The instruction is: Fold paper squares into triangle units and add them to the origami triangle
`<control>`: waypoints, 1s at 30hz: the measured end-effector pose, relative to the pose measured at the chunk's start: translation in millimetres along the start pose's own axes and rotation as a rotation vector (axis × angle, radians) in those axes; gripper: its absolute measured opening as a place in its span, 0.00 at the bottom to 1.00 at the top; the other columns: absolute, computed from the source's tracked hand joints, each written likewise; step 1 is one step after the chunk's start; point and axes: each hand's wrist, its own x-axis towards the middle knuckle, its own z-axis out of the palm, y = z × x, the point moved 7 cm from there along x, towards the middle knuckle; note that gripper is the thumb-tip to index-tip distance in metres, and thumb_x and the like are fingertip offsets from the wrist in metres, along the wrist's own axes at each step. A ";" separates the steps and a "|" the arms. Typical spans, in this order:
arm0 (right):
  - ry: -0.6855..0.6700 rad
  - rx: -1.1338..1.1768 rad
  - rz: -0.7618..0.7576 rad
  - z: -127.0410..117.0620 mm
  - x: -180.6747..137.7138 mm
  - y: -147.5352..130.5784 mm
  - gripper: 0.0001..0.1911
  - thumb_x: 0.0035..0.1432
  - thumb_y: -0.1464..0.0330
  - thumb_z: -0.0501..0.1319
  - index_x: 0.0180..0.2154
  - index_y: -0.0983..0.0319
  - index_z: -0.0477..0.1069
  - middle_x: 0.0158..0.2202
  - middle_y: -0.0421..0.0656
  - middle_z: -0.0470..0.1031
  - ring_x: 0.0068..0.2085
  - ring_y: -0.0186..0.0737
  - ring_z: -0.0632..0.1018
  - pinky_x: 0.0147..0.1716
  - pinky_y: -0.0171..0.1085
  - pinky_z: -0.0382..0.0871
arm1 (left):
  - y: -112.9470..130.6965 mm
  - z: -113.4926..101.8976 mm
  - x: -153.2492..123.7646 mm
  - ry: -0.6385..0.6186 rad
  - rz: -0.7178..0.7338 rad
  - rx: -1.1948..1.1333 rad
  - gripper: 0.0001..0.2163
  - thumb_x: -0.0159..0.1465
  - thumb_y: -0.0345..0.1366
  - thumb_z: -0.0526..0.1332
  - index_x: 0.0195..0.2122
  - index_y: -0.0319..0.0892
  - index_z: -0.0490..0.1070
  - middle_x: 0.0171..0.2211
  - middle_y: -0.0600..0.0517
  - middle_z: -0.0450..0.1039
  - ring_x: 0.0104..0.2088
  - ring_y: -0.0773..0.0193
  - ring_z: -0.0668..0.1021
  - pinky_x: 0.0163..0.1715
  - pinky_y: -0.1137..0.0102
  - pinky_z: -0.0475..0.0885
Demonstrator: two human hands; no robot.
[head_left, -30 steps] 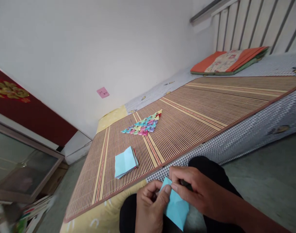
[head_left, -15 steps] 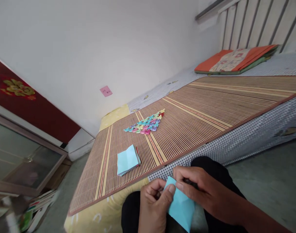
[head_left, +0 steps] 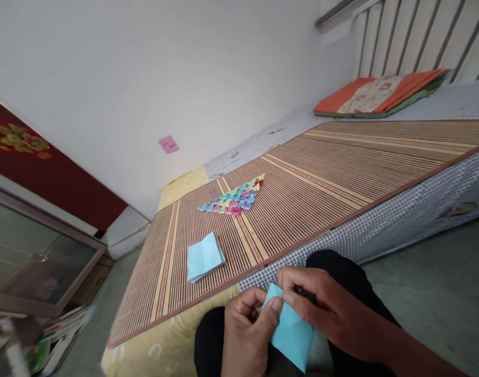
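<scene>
A folded sheet of light blue paper (head_left: pixel 293 335) is held above my lap, tilted, with one corner pointing up. My left hand (head_left: pixel 249 327) grips its left edge, the thumb lying flat on the paper near the top. At the upper right edge, my right hand (head_left: pixel 318 303) pinches the same paper between thumb and curled fingers. A stack of light blue paper sheets (head_left: pixel 205 257) lies on the mat beyond my hands. Farther back is a triangular group of small multicoloured folded paper pieces (head_left: pixel 235 199).
The striped mat (head_left: pixel 302 193) covers a bed by the white wall. A folded orange and floral quilt (head_left: pixel 381 95) sits at the far right, near a slatted headboard (head_left: pixel 416 39). On the left stand a glass-fronted cabinet (head_left: pixel 35 256) and, on the floor, several papers (head_left: pixel 62 330).
The view has shifted slightly, so the surroundings appear a little farther left. Both hands keep their hold on the blue paper, with hardly any movement.
</scene>
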 end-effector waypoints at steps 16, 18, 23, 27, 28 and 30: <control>0.148 0.375 0.190 8.5 2.8 26.7 0.18 0.64 0.58 0.63 0.27 0.61 0.63 0.23 0.34 0.61 0.26 0.32 0.64 0.26 0.32 0.59 | 13.5 -22.5 -6.0 0.344 0.170 0.083 0.21 0.51 0.53 0.74 0.23 0.39 0.73 0.18 0.58 0.62 0.21 0.70 0.62 0.20 0.76 0.58; 0.211 0.336 0.163 1.2 2.8 22.0 0.18 0.65 0.57 0.61 0.27 0.61 0.64 0.23 0.35 0.63 0.27 0.33 0.66 0.27 0.33 0.61 | 14.4 -23.5 -7.2 0.379 0.178 0.080 0.22 0.50 0.53 0.74 0.23 0.39 0.72 0.18 0.58 0.61 0.21 0.70 0.61 0.20 0.76 0.58; 0.226 0.509 0.222 9.9 5.0 30.9 0.14 0.61 0.57 0.64 0.33 0.61 0.69 0.25 0.37 0.70 0.29 0.35 0.72 0.32 0.34 0.67 | 19.1 -24.1 -12.1 0.472 0.241 0.076 0.20 0.52 0.53 0.73 0.25 0.39 0.75 0.20 0.55 0.68 0.23 0.68 0.66 0.23 0.76 0.64; 0.168 0.641 0.253 37.3 6.7 38.6 0.10 0.54 0.66 0.69 0.36 0.62 0.72 0.31 0.39 0.75 0.34 0.38 0.76 0.36 0.35 0.70 | 18.7 -23.5 -12.7 0.461 0.276 0.110 0.19 0.53 0.52 0.73 0.25 0.39 0.77 0.22 0.53 0.73 0.26 0.64 0.72 0.27 0.73 0.69; 0.188 0.628 0.255 39.7 6.5 38.8 0.09 0.54 0.67 0.69 0.36 0.63 0.73 0.32 0.40 0.76 0.35 0.39 0.76 0.37 0.36 0.71 | 16.8 -24.3 -11.8 0.449 0.269 0.111 0.19 0.53 0.52 0.72 0.26 0.39 0.77 0.22 0.53 0.73 0.26 0.64 0.72 0.27 0.73 0.70; 0.208 0.593 0.250 40.9 6.2 36.1 0.07 0.55 0.69 0.67 0.37 0.63 0.75 0.32 0.41 0.77 0.36 0.41 0.77 0.36 0.37 0.71 | 11.4 -27.2 -8.9 0.431 0.236 0.103 0.19 0.54 0.53 0.72 0.26 0.39 0.77 0.22 0.52 0.73 0.26 0.64 0.72 0.27 0.72 0.70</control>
